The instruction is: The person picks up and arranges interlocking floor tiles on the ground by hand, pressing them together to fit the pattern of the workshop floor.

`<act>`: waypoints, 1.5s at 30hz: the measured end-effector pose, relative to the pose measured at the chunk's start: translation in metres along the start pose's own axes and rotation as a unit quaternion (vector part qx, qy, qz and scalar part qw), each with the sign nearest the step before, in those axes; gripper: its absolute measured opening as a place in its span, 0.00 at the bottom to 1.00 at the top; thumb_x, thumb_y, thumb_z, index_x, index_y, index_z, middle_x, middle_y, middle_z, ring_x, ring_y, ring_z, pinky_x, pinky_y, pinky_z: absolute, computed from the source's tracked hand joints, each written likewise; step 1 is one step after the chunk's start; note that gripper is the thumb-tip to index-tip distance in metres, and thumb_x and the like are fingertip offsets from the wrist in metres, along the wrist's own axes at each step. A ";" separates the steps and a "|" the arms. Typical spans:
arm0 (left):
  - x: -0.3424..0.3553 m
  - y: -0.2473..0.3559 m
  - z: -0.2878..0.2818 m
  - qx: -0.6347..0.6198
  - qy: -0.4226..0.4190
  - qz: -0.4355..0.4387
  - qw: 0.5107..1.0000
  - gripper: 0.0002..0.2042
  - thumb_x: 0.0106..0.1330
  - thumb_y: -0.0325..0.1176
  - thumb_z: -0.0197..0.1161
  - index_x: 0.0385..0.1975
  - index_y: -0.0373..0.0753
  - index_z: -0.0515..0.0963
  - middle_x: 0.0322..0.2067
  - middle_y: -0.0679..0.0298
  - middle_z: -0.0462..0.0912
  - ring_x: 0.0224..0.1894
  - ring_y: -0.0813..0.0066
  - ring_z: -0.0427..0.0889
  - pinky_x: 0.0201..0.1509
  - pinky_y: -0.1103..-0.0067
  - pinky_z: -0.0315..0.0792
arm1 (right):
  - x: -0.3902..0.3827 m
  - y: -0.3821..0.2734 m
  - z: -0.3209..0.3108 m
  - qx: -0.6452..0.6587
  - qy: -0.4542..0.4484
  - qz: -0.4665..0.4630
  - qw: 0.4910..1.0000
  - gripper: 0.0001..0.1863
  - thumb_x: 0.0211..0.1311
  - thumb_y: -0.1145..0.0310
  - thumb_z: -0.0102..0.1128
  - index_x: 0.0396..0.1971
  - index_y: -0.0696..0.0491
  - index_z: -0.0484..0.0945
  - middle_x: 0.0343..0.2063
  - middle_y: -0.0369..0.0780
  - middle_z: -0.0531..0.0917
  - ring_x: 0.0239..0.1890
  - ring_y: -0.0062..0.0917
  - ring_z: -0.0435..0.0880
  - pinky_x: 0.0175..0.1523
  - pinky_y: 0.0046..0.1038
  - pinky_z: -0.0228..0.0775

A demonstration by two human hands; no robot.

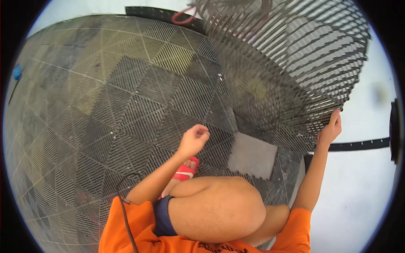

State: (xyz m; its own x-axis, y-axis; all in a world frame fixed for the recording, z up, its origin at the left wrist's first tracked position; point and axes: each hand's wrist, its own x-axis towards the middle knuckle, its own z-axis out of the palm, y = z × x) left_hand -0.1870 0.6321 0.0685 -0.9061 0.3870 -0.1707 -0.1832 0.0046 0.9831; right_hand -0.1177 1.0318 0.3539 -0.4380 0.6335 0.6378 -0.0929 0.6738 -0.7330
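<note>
My right hand [330,130] grips the edge of a dark slatted floor mat [320,50] made of joined plastic tiles. That section is lifted and folded up at the right, and light shows through its slats. My left hand [195,137] hangs above the flat part of the tiled floor [143,97], fingers curled in, with nothing visible in them. To the right of it, below the fold, lies a plain light grey square tile [253,156] with a toothed edge.
A red sandal [187,169] is on my foot beside my bent knee. A black edging strip [358,144] crosses the white surface at right. Another black strip [164,18] and a pink loop [182,17] are at the far edge. Something blue [17,71] stands far left.
</note>
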 end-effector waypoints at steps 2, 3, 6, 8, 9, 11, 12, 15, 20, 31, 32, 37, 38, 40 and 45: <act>-0.001 -0.001 0.012 0.022 -0.026 -0.031 0.999 0.13 0.62 0.34 0.64 0.42 0.34 0.81 0.35 0.58 0.86 0.37 0.71 0.84 0.45 0.75 0.77 | 0.008 0.007 -0.014 0.095 0.058 0.060 0.992 0.26 0.73 0.51 0.57 0.45 0.64 0.81 0.39 0.37 0.84 0.39 0.20 0.77 0.48 0.24 0.70; -0.004 -0.007 0.016 0.063 -0.045 -0.039 0.996 0.12 0.63 0.34 0.64 0.42 0.33 0.80 0.35 0.59 0.85 0.38 0.72 0.83 0.45 0.75 0.77 | 0.004 -0.001 -0.018 0.073 0.095 0.083 0.989 0.30 0.72 0.49 0.57 0.51 0.66 0.78 0.44 0.41 0.83 0.43 0.24 0.79 0.52 0.25 0.71; -0.021 -0.026 0.023 0.119 -0.082 -0.070 0.987 0.13 0.64 0.34 0.63 0.44 0.33 0.80 0.36 0.59 0.85 0.37 0.73 0.82 0.46 0.75 0.76 | 0.000 -0.008 -0.033 0.136 0.163 0.151 0.965 0.31 0.73 0.49 0.55 0.53 0.68 0.76 0.50 0.44 0.81 0.48 0.30 0.79 0.56 0.32 0.72; -0.028 -0.035 0.028 0.136 -0.094 -0.091 0.982 0.14 0.64 0.36 0.62 0.44 0.34 0.80 0.36 0.57 0.86 0.37 0.72 0.83 0.45 0.75 0.76 | -0.005 -0.013 -0.031 0.150 0.183 0.157 0.959 0.32 0.73 0.50 0.55 0.58 0.66 0.72 0.54 0.46 0.79 0.53 0.35 0.79 0.59 0.35 0.73; -0.033 -0.035 0.025 0.109 -0.106 -0.117 0.981 0.13 0.63 0.36 0.62 0.42 0.34 0.81 0.35 0.56 0.86 0.37 0.68 0.84 0.46 0.73 0.77 | -0.009 -0.010 -0.027 0.160 0.185 0.159 0.956 0.32 0.73 0.50 0.54 0.60 0.66 0.71 0.56 0.46 0.78 0.54 0.36 0.78 0.60 0.36 0.73; -0.038 -0.043 0.028 0.079 -0.118 -0.147 0.979 0.13 0.61 0.36 0.62 0.40 0.35 0.82 0.34 0.54 0.87 0.38 0.63 0.85 0.46 0.70 0.77 | -0.005 0.011 -0.040 0.156 0.185 0.156 0.958 0.33 0.73 0.50 0.54 0.60 0.67 0.70 0.58 0.47 0.77 0.56 0.37 0.78 0.62 0.38 0.72; -0.039 -0.053 0.029 0.081 -0.135 -0.123 0.980 0.12 0.61 0.36 0.62 0.39 0.36 0.82 0.33 0.54 0.87 0.38 0.63 0.85 0.46 0.70 0.77 | -0.005 0.017 -0.044 0.150 0.193 0.160 0.956 0.34 0.72 0.50 0.54 0.60 0.68 0.70 0.58 0.48 0.77 0.56 0.37 0.79 0.62 0.38 0.73; -0.046 -0.059 0.029 0.085 -0.158 -0.119 0.977 0.11 0.62 0.37 0.61 0.37 0.36 0.83 0.32 0.55 0.87 0.37 0.63 0.86 0.45 0.70 0.77 | -0.018 0.030 -0.052 0.100 0.215 0.181 0.954 0.36 0.71 0.48 0.56 0.59 0.70 0.69 0.58 0.49 0.77 0.54 0.38 0.79 0.62 0.39 0.72; -0.056 -0.068 0.032 0.077 -0.170 -0.113 0.976 0.11 0.61 0.37 0.60 0.35 0.36 0.83 0.32 0.55 0.87 0.36 0.62 0.86 0.45 0.69 0.78 | -0.037 0.052 -0.059 0.000 0.238 0.220 0.946 0.42 0.67 0.42 0.58 0.56 0.74 0.71 0.55 0.48 0.80 0.50 0.36 0.81 0.58 0.36 0.75; -0.053 -0.083 0.020 0.099 -0.172 -0.102 0.975 0.11 0.62 0.39 0.59 0.36 0.41 0.84 0.34 0.55 0.87 0.39 0.56 0.86 0.44 0.66 0.77 | -0.040 0.084 -0.056 -0.089 0.185 0.241 0.949 0.40 0.68 0.40 0.55 0.47 0.72 0.78 0.46 0.48 0.84 0.43 0.32 0.82 0.52 0.32 0.75; -0.052 -0.077 0.027 0.102 -0.180 -0.098 0.973 0.11 0.63 0.39 0.59 0.36 0.40 0.83 0.33 0.55 0.87 0.39 0.58 0.86 0.44 0.66 0.77 | -0.030 0.103 -0.077 -0.110 0.175 0.233 0.950 0.40 0.68 0.38 0.54 0.45 0.70 0.80 0.43 0.47 0.85 0.40 0.32 0.81 0.50 0.33 0.75; -0.043 -0.069 0.022 0.086 -0.175 -0.088 0.977 0.12 0.65 0.37 0.59 0.36 0.34 0.83 0.31 0.52 0.86 0.34 0.64 0.85 0.42 0.70 0.77 | -0.028 0.096 -0.034 -0.019 0.203 0.235 0.950 0.40 0.66 0.40 0.59 0.50 0.70 0.78 0.50 0.45 0.82 0.46 0.30 0.79 0.54 0.31 0.71; -0.041 -0.073 0.023 0.089 -0.187 -0.110 0.972 0.12 0.66 0.37 0.60 0.39 0.34 0.82 0.31 0.56 0.86 0.35 0.69 0.83 0.43 0.72 0.77 | -0.027 0.092 -0.028 -0.017 0.209 0.234 0.949 0.40 0.66 0.40 0.59 0.50 0.70 0.78 0.50 0.45 0.81 0.47 0.30 0.80 0.54 0.31 0.71; -0.036 -0.071 0.027 0.096 -0.213 -0.143 0.962 0.13 0.68 0.37 0.61 0.42 0.33 0.81 0.33 0.61 0.85 0.36 0.74 0.81 0.44 0.75 0.76 | -0.024 0.095 -0.034 -0.021 0.221 0.235 0.946 0.40 0.66 0.41 0.59 0.50 0.71 0.77 0.51 0.45 0.81 0.48 0.31 0.80 0.55 0.31 0.71; -0.014 -0.077 0.036 0.072 -0.240 -0.155 0.956 0.12 0.69 0.35 0.60 0.41 0.32 0.81 0.33 0.63 0.85 0.36 0.77 0.81 0.44 0.78 0.75 | -0.014 0.112 -0.050 -0.009 0.216 0.241 0.946 0.38 0.68 0.43 0.58 0.55 0.69 0.75 0.54 0.46 0.80 0.52 0.31 0.80 0.58 0.31 0.71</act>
State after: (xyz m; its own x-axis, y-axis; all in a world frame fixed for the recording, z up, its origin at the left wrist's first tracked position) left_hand -0.1464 0.6591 -0.0023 -0.5313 0.7246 -0.4390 -0.3291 0.3010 0.8950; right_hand -0.0767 1.1173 0.2745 -0.0180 0.9626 0.2705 0.0422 0.2710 -0.9617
